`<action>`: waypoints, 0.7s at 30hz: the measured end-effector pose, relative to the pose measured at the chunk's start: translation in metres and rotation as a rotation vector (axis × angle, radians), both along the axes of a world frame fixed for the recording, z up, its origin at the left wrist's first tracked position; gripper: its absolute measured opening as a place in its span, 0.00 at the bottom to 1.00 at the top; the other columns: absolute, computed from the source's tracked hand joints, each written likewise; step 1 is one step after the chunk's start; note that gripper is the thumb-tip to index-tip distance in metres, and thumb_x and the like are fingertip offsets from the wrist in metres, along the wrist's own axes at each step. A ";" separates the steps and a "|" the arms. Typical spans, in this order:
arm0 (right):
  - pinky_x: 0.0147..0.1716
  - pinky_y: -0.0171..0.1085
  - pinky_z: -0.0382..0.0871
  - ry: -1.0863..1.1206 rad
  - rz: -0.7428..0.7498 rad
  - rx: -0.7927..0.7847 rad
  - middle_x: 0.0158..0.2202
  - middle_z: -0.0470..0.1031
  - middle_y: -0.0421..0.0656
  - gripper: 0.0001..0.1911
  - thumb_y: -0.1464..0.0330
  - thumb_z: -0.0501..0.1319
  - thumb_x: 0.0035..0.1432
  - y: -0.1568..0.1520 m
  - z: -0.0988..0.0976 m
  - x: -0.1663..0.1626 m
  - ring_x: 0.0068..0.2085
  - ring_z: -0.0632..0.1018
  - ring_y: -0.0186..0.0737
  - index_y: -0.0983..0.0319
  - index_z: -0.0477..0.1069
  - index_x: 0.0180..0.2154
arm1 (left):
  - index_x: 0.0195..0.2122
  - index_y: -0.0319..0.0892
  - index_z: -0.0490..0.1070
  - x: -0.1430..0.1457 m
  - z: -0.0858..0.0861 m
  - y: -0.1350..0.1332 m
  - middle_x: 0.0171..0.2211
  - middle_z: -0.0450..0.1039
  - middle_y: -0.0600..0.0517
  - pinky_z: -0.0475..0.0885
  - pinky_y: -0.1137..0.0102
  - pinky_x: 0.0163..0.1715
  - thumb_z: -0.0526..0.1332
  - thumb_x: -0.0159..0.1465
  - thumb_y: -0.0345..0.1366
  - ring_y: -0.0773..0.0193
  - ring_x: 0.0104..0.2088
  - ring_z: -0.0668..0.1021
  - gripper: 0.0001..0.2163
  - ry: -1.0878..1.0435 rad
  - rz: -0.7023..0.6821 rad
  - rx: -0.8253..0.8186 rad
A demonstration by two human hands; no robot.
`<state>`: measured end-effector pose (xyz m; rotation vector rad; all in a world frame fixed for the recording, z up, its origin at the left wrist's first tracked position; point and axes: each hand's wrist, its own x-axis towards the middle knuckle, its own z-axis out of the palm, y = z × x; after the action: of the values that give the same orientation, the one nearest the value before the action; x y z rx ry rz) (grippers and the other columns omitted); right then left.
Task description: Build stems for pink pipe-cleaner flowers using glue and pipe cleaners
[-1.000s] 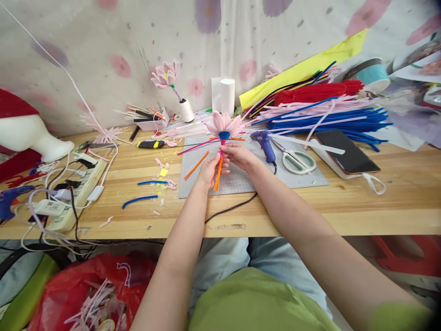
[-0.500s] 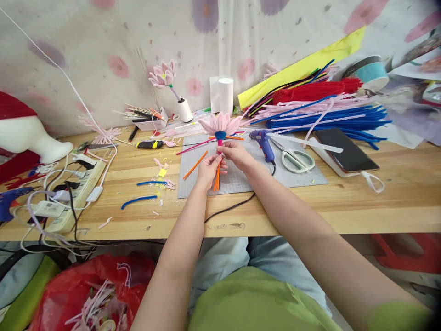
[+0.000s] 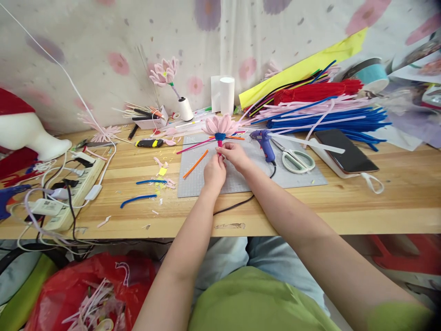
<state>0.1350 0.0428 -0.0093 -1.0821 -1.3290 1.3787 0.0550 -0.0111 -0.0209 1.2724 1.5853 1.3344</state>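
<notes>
A pipe-cleaner flower (image 3: 221,125) with pink petals, a blue collar and a magenta-wrapped stem stands upright between my hands over the grey cutting mat (image 3: 193,184). My left hand (image 3: 214,174) is closed round the lower stem, and its back hides the orange stem ends. Just above it, my right hand (image 3: 233,154) pinches the magenta part of the stem. Left of the hands lies an orange pipe cleaner (image 3: 195,164) on the mat. Behind the flower runs a magenta pipe cleaner (image 3: 195,146).
A blue glue gun (image 3: 263,145) and scissors (image 3: 298,162) lie right of my hands, with a phone (image 3: 346,151) farther right. Bundled pipe cleaners (image 3: 327,118) fill the back right. A power strip (image 3: 77,193) with tangled cables sits left. Another pink flower (image 3: 164,72) stands behind.
My left hand has turned and wrapped round the lower stem, covering the orange ends that showed before. The flower has rotated slightly. My right hand keeps its pinch.
</notes>
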 end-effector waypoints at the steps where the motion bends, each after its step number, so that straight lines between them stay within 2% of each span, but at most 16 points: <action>1: 0.18 0.31 0.49 -0.001 -0.014 -0.002 0.15 0.61 0.36 0.15 0.63 0.63 0.43 0.000 0.000 0.001 0.17 0.58 0.26 0.62 0.59 0.16 | 0.29 0.41 0.67 0.000 -0.001 0.002 0.25 0.71 0.50 0.69 0.71 0.33 0.54 0.60 0.39 0.63 0.34 0.76 0.08 -0.069 -0.042 -0.031; 5: 0.17 0.30 0.48 0.028 -0.019 -0.021 0.16 0.61 0.35 0.18 0.61 0.65 0.39 0.000 0.001 0.004 0.17 0.58 0.24 0.63 0.59 0.17 | 0.33 0.38 0.66 0.000 0.000 0.005 0.23 0.71 0.51 0.71 0.72 0.27 0.48 0.62 0.43 0.68 0.26 0.76 0.14 -0.413 -0.078 -0.154; 8: 0.16 0.30 0.48 0.098 0.019 -0.075 0.16 0.61 0.35 0.20 0.58 0.67 0.35 0.002 -0.003 0.005 0.17 0.58 0.24 0.63 0.58 0.17 | 0.31 0.36 0.66 -0.001 0.006 0.003 0.23 0.71 0.50 0.72 0.72 0.28 0.53 0.61 0.42 0.69 0.25 0.75 0.13 -0.586 -0.095 -0.214; 11: 0.15 0.30 0.48 0.149 0.064 -0.091 0.15 0.60 0.34 0.21 0.57 0.67 0.34 0.005 -0.007 0.006 0.16 0.59 0.24 0.62 0.58 0.18 | 0.29 0.36 0.66 -0.002 0.008 0.003 0.23 0.71 0.51 0.72 0.73 0.28 0.56 0.59 0.38 0.71 0.24 0.74 0.09 -0.641 -0.131 -0.227; 14: 0.15 0.30 0.47 0.130 0.071 -0.070 0.15 0.60 0.34 0.21 0.57 0.67 0.34 0.007 -0.009 0.007 0.16 0.58 0.24 0.63 0.58 0.18 | 0.29 0.37 0.64 -0.002 0.004 0.004 0.21 0.68 0.54 0.71 0.75 0.26 0.55 0.60 0.35 0.74 0.20 0.72 0.06 -0.542 -0.118 -0.191; 18: 0.16 0.30 0.47 0.102 0.072 -0.022 0.13 0.58 0.33 0.20 0.59 0.67 0.35 0.006 -0.009 0.005 0.16 0.56 0.23 0.63 0.58 0.16 | 0.28 0.39 0.64 -0.002 -0.005 0.004 0.18 0.65 0.56 0.69 0.74 0.21 0.52 0.60 0.36 0.73 0.16 0.69 0.07 -0.213 -0.064 -0.094; 21: 0.17 0.29 0.48 0.103 0.071 -0.002 0.13 0.59 0.33 0.20 0.59 0.66 0.35 0.005 -0.009 0.002 0.16 0.58 0.24 0.63 0.57 0.16 | 0.29 0.40 0.65 -0.001 -0.009 0.000 0.21 0.67 0.54 0.69 0.72 0.24 0.52 0.61 0.38 0.70 0.19 0.71 0.08 0.028 -0.004 -0.005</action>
<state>0.1369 0.0477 -0.0178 -0.9601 -1.3016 1.4690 0.0540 -0.0110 -0.0295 1.2961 1.6027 1.3150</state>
